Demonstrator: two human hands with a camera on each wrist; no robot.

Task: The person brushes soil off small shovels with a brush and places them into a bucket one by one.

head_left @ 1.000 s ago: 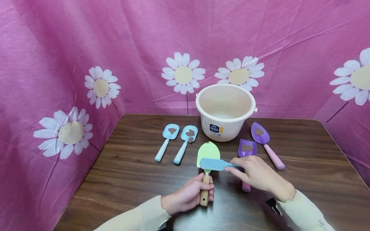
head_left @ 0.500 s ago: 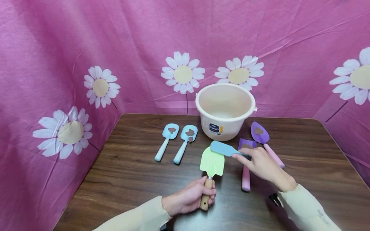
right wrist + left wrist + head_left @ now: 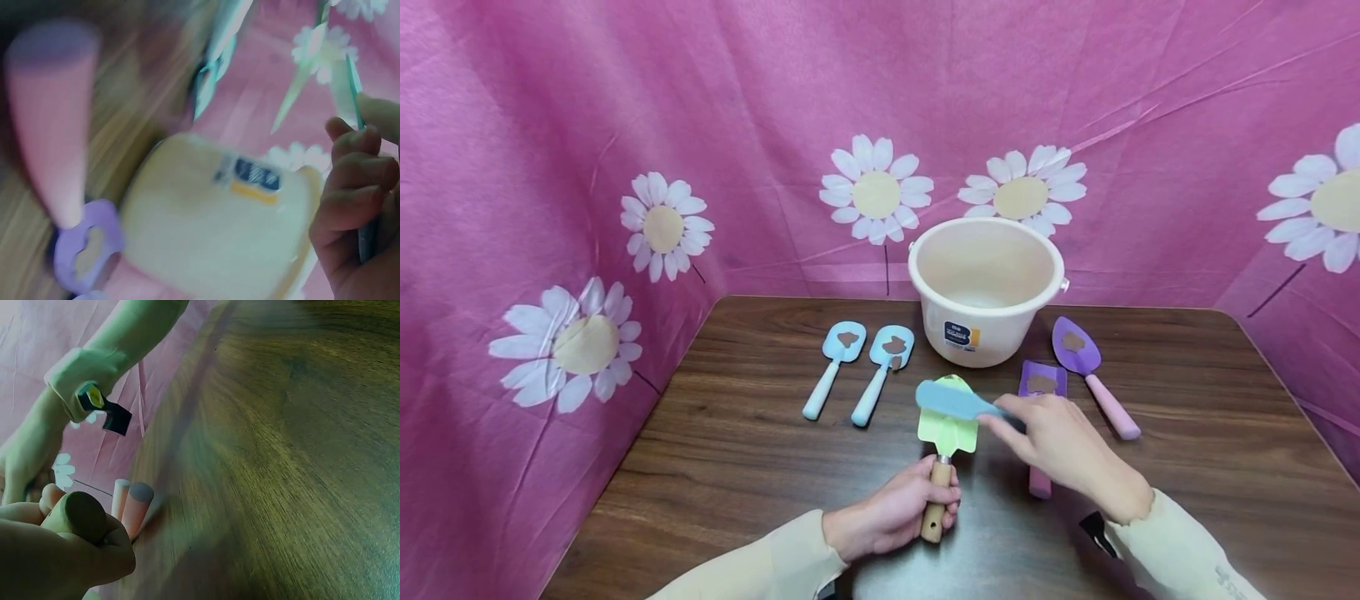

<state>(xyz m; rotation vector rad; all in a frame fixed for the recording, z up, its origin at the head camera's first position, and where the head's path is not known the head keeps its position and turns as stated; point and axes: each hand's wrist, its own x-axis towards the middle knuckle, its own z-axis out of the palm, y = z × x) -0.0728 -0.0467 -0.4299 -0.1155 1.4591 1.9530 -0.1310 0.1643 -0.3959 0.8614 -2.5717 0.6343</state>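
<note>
My left hand (image 3: 891, 510) grips the wooden handle of a light-green hand trowel (image 3: 949, 435), its blade pointing away from me above the table. In my right hand (image 3: 1071, 450), a light-blue paddle-shaped tool (image 3: 951, 401) with a dark handle is pinched between thumb and fingers. The tool lies across the upper part of the trowel's blade and hides some of it; contact is hard to tell. The left wrist view shows the wooden handle's end (image 3: 86, 516) inside my curled fingers. In the right wrist view, the fingers (image 3: 357, 169) curl round the tool's dark handle.
A white bucket (image 3: 981, 333) stands at the back. Two light-blue trowels (image 3: 842, 343) with brown patches lie left; a purple trowel (image 3: 1078, 354) and a purple square-bladed shovel (image 3: 1042, 377), both pink-handled and brown-patched, lie right. My right hand partly covers the shovel. Pink cloth (image 3: 760, 150) surrounds the table (image 3: 737, 467).
The blue tool has swept across the trowel's blade: up and right toward the tip, then back left and slightly down. The trowel has shifted slightly, staying in my left hand.
</note>
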